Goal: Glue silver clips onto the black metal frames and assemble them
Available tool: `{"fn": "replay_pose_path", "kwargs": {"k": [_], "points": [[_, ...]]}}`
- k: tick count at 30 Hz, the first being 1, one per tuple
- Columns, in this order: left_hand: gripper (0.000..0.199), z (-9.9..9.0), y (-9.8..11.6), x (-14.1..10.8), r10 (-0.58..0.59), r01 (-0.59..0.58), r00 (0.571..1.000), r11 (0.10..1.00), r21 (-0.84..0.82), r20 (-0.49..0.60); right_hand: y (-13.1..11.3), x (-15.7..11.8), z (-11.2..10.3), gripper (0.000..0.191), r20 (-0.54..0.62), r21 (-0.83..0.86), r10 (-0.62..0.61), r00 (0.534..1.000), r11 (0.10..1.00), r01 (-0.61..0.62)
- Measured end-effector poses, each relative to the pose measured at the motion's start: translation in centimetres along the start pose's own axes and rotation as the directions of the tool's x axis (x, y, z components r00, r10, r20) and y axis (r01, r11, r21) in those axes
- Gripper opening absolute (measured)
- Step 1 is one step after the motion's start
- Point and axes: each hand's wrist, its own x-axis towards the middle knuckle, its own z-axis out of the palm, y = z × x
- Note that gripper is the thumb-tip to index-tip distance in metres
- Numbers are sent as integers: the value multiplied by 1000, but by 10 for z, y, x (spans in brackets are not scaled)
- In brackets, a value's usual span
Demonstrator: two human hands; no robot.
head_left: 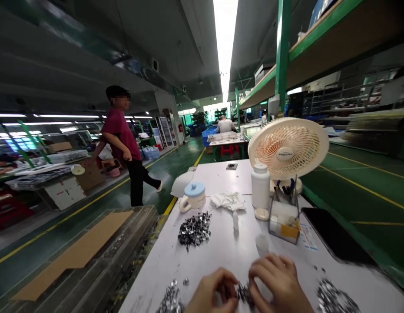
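Left hand [218, 290] and right hand [276, 280] half-curled about small metal pieces [244, 293] between them; whether any is pinched, cannot tell. Beyond the grip, small white bottle [235, 221]; beyond-left, shiny metal heap [194, 229].

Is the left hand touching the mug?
No, the left hand is at the metal parts beside the right hand, well short of the mug.

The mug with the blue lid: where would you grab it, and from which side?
Probably by the handle of the mug, with the left hand coming from the left: the loop sticks out to that side. Coming straight from the front would mean reaching over the heap of metal pieces.
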Motion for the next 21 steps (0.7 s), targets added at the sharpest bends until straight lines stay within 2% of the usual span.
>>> {"fn": "replay_pose_path", "kwargs": {"k": [1, 5, 9, 12, 15, 17, 19, 21], "points": [[23, -1, 3, -2, 28, -27, 999, 999, 29, -18, -1, 4, -6, 7, 14, 15, 3, 1000, 1000, -4], [19, -5, 12, -5, 109, -104, 994, 983, 148, -23, -1, 16, -20, 8, -74, 37, 157, 985, 987, -154], [20, 0, 16, -1, 213, -212, 977, 951, 223, 22, 4, 16, -23, 8, -102, 20, 145, 984, 989, -144], [25, 5, 16, 5, 311, -290, 950, 917, 274, -37, 5, 15, -23, 12, -142, 23, 89, 986, 996, -86], [26, 0, 16, 9, 406, -335, 897, 883, 328, -176, 1, 19, -26, 17, -198, 18, -5, 980, 1000, 9], [22, -12, 22, 7, 459, -356, 845, 865, 353, -274, -3, 26, -36, 23, -257, 0, -72, 964, 997, 75], [22, -29, 39, -3, 505, -379, 784, 850, 366, -361, -8, 34, -57, 30, -317, -28, -138, 938, 990, 136], [25, -49, 67, -22, 554, -420, 712, 828, 371, -432, -14, 42, -85, 36, -379, -50, -166, 910, 986, 159]]}}
